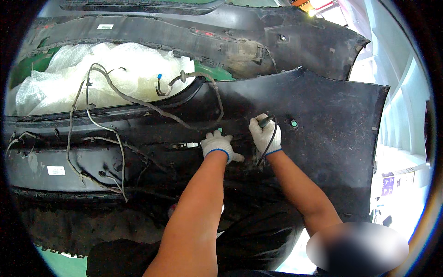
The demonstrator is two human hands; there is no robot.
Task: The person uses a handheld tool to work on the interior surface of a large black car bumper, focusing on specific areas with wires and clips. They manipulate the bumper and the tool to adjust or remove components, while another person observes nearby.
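A large black car bumper (pixel 323 143) lies inner side up in front of me. My left hand (pixel 218 147), in a white knit glove with a blue cuff, rests on it with thumb and fingers spread, fingertips beside a small green round piece (pixel 220 130). Also gloved, my right hand (pixel 266 135) is closed around a dark pen-like tool (pixel 265 122). A black cord (pixel 274 138) loops from this tool over the hand and down past the wrist. Whether the tool's tip touches the bumper I cannot tell.
A grey wiring harness (pixel 122 94) sprawls over the bumper's left half, with a blue connector (pixel 159 76) on it. Right of my right hand is another green round piece (pixel 294 123). Beyond lie bubble wrap (pixel 115 64) and a second black bumper (pixel 318 39).
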